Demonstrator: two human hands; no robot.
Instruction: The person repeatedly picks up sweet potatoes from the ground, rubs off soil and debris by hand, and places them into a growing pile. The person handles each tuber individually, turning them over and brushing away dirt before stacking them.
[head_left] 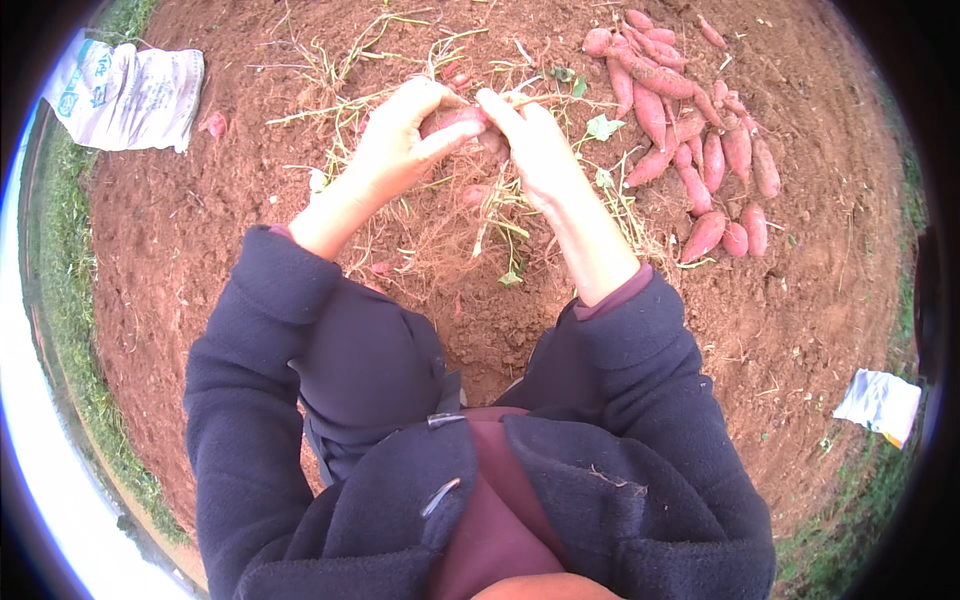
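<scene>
Above the soil in front of me, a reddish sweet potato [452, 119] is held between both hands. My left hand [403, 135] is closed round its left side, with the thumb laid along the near face. At the other end, my right hand [532, 143] pinches the sweet potato and its stem end, the fingertips partly hidden. Beneath the hands lie thin pulled vines and roots [440, 240] with a few green leaves [603, 127]. To the right of my right hand is a loose pile of sweet potatoes [655, 80].
A white printed sack [135, 97] lies at the far left, with a small reddish piece [215, 124] beside it. Another white bag [878, 404] rests at the right edge. Bare reddish soil [790, 330] surrounds my knees, and grass [65, 260] borders the plot.
</scene>
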